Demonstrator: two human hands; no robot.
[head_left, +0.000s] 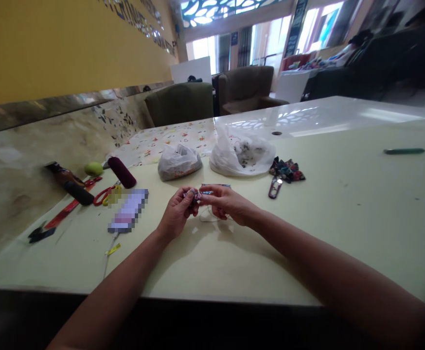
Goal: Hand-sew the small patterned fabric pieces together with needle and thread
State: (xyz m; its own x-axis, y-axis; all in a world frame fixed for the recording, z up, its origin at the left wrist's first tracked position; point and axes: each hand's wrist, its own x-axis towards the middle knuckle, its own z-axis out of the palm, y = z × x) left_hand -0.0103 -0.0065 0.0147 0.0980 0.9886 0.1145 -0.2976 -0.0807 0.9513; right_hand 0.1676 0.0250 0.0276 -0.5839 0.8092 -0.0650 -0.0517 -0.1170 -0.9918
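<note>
Cloth (197, 195) pinched, both hands (178, 209) angled inward.

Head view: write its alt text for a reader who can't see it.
Over a pale table, a person's left hand pinches a small patterned piece, the right hand close beside it. Beyond sit a small plastic bag and a larger plastic bag, with dark patterned pieces to the right.

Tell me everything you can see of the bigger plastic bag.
The bigger plastic bag is white, thin, partly translucent and crumpled, with small dark bits showing in it, too blurred to identify. It sits on the pale table beyond the right hand, right of the smaller bag. Dark patterned pieces lie against or just beside its right edge. No hand touches it.
</note>
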